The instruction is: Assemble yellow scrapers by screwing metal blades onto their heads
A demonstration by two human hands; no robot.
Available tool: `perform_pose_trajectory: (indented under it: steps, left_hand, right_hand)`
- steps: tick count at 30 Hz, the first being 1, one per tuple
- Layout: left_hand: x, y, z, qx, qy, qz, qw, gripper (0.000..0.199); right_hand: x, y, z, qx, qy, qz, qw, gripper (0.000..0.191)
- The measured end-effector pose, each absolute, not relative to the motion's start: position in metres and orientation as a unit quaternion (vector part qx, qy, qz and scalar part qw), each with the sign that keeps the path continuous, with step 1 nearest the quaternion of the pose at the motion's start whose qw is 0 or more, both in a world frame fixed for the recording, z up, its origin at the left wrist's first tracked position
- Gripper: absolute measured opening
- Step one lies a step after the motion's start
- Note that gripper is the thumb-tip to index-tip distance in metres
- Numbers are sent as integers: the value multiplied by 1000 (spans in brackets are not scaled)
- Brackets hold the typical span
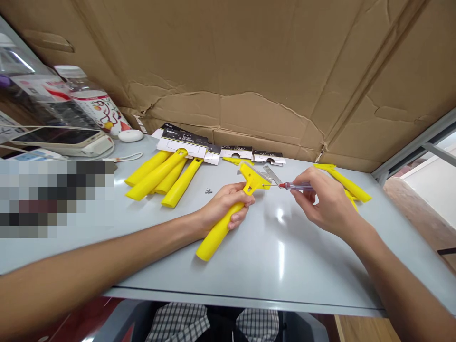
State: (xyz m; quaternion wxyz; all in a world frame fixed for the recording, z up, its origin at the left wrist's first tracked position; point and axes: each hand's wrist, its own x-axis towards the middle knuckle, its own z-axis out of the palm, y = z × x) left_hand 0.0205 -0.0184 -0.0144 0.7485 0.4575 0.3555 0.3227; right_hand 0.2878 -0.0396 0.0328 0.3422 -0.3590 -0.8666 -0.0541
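Left hand (pixel 228 205) wrapped around the handle of a yellow scraper (pixel 218 233), held just above mid-table, handle end toward the near edge. Scraper: smooth, glossy plastic; long rounded grip flaring to a wide triangular head with cut-outs. Right hand (pixel 327 202) pinching a screwdriver (pixel 302 186) between thumb and fingers: translucent purplish handle, red collar, thin metal shaft with its tip at the scraper's head. Flat metal strip (pixel 272 175) behind, bright and thin. Small metal screws (pixel 208 191) in a loose cluster left of the left hand. Toward the back edge, left: yellow handles (pixel 180 183), tubular, with printed paper cards (pixel 183 142) over their ends. More yellow pieces (pixel 351 183) near the right edge.

Table (pixel 245 275) pale grey, smooth, reflecting light in streaks. Brown cardboard (pixel 228 57), creased and torn, walls the back edge. Clear plastic bottles (pixel 98 107) at the back left corner.
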Motion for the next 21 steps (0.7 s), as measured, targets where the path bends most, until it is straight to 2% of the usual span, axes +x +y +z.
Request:
perform_pose_trajectory:
  steps: [6, 10, 21]
  left_hand:
    - [21, -18, -15, 451, 353, 330, 751, 20]
    - [20, -19, -15, 468, 348, 320, 746, 21]
    - [21, -21, -13, 466, 351, 326, 744, 19]
  right_hand:
    - [288, -41, 32, -338, -869, -57, 358, 10]
    - [286, -40, 31, -323, -870, -91, 362, 26]
    - [288, -39, 33, -333, -875, -70, 345, 24]
